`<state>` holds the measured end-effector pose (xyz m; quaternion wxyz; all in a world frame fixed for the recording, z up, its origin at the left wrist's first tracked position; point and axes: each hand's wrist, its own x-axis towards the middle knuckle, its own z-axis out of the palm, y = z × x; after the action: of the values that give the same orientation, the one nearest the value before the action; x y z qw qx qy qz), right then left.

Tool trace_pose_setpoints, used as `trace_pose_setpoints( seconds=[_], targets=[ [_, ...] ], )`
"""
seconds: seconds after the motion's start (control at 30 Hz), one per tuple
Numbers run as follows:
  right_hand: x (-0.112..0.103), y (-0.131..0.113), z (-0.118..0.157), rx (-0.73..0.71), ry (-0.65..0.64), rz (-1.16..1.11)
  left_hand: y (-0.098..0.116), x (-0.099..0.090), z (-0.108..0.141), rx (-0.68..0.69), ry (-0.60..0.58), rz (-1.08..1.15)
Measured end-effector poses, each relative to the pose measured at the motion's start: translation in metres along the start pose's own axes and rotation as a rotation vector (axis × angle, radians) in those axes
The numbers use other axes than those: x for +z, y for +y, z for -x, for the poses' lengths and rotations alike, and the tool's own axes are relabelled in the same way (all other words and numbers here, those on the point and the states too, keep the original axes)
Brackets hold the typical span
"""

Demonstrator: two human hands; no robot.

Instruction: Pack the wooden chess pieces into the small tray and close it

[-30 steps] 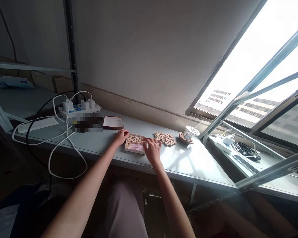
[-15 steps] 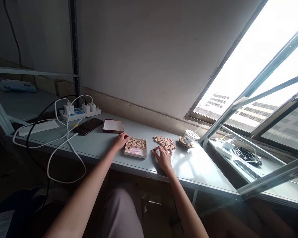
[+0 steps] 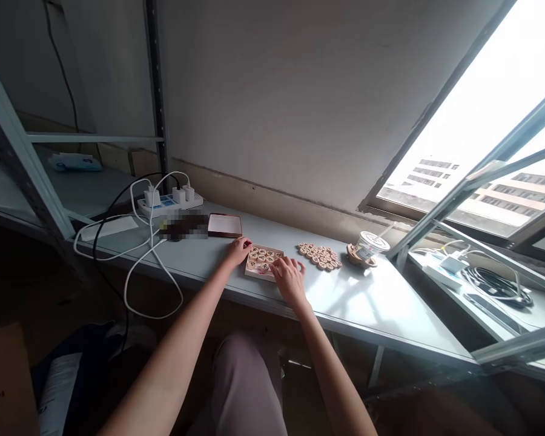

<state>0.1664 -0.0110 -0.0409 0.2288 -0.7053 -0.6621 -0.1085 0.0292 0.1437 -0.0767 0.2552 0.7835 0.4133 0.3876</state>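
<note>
From here, the shallow white rectangular box (image 3: 258, 277) extends rightward from left hand (image 3: 238, 249) to beneath right hand (image 3: 291, 282), both curled, grips indeterminable.

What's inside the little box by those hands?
Round wooden pieces with dark characters lie in rows inside the box. The right hand hides its near right part, so I can't tell what's under there.

To my left I see a white power strip (image 3: 166, 202) with plugs in it on the desk (image 3: 367, 312), a white cable (image 3: 126, 289) looping past the front edge and a blue-and-white packet (image 3: 75, 161) farther back, while to my right stand a lidded cup (image 3: 369, 249) and, beyond it, a coiled black cable (image 3: 487, 281) near the window (image 3: 467, 115).
</note>
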Motion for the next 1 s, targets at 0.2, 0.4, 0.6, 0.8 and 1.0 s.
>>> trace_pose_setpoints(
  seconds=[0.2,0.4,0.6,0.8,1.0],
  targets=[
    [-0.003,-0.010,0.007,-0.127,0.022,0.073,-0.001,0.002,0.000,-0.015,0.010,0.011],
    [-0.003,0.006,-0.008,0.028,0.104,0.079,-0.003,0.001,0.001,-0.015,-0.003,0.010],
    [0.008,0.083,-0.023,0.285,0.064,0.205,-0.003,0.002,0.001,-0.003,0.005,0.010],
    [0.016,0.115,-0.028,0.163,-0.012,0.293,0.003,-0.002,0.002,-0.032,-0.040,0.044],
    [-0.002,0.092,-0.008,0.018,0.018,0.175,0.018,-0.011,0.007,0.008,-0.147,0.021]
  ],
)
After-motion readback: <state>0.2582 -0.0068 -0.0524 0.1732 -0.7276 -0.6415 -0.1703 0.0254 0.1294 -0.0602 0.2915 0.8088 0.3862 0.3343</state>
